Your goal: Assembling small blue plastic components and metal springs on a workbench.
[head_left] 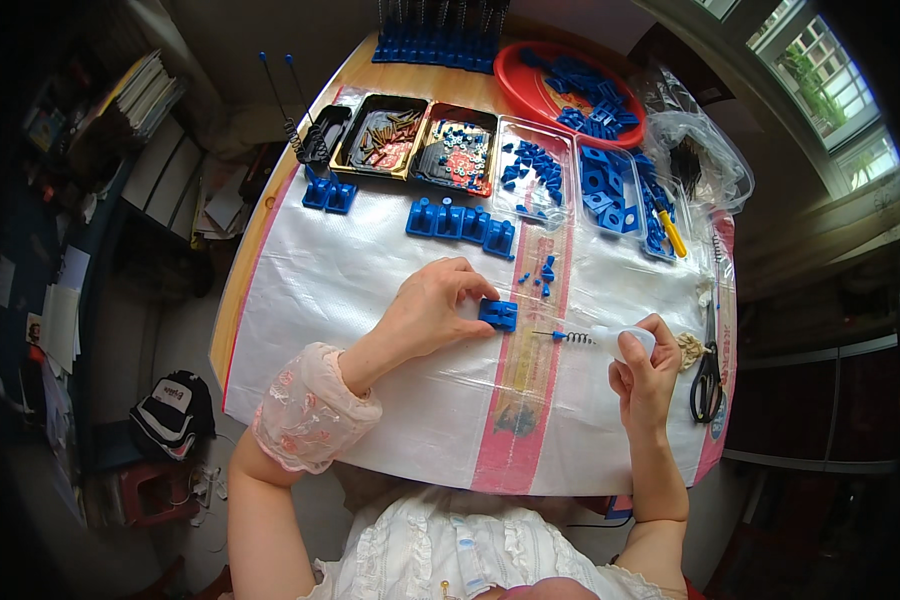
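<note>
My left hand (pixel 432 308) rests on the white woven sheet (pixel 370 300) and pinches a small blue plastic block (pixel 498 315) with its fingertips. My right hand (pixel 642 368) grips a white-handled tool (pixel 625 341) whose thin shaft points left, with a small spring (pixel 578 338) and a blue piece (pixel 558 336) on it. The shaft's tip sits just right of the blue block, a short gap apart. A few tiny blue parts (pixel 544 270) lie loose just beyond the block.
A row of blue blocks (pixel 460 222) stands past my hands. Trays of brass pins (pixel 382 135), small mixed parts (pixel 457 150) and blue pieces (pixel 532 170) line the far side, with a red basin (pixel 540 95). Scissors (pixel 708 375) lie at the right edge.
</note>
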